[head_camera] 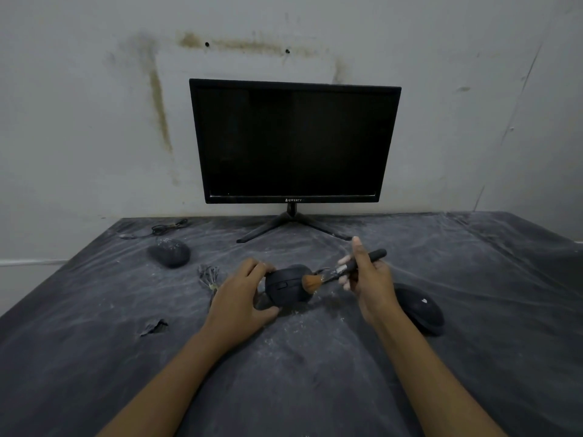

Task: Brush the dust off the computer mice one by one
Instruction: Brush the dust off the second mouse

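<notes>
Hands work as a pair at the middle of the desk [315, 383].

**Hand state**
- Your left hand [241, 294] grips the centre mouse [285, 294] from its left side, fingers over the top and thumb low. It holds the mouse tilted. You cannot tell whether the lower edge rests on the desk.
- Your right hand [367, 279] pinches the brush [331, 274] near the ferrule, with the index finger raised. The bristles touch the mouse's right flank.

**Materials**
- Mice: rounded shells that look like smooth, matt black plastic.
- Brush: soft tan bristles, flared; pale ferrule; slim dark handle.
- Desk cover: a dark, wrinkled, glossy sheet [473, 266] streaked with pale powder.

**Risks**
1. Slip. The shell is curved and the grip covers one side only. A firm stroke toward the left hand may roll the mouse out of your fingers.
2. Recontamination. Swept dust likely falls onto the powdered sheet. A cleaned mouse set back there may pick it up again.
3. Spread. The right mouse [422, 307] lies just beside your right wrist and shows one pale mark. Outward strokes may throw dust onto it.
4. Snag. A bundled cable [209, 275] lies just beside the left hand. Which mouse it serves cannot be told.
5. Omission. The left mouse [170, 253] sits well apart, its dome speckled; it appears unbrushed.
</notes>
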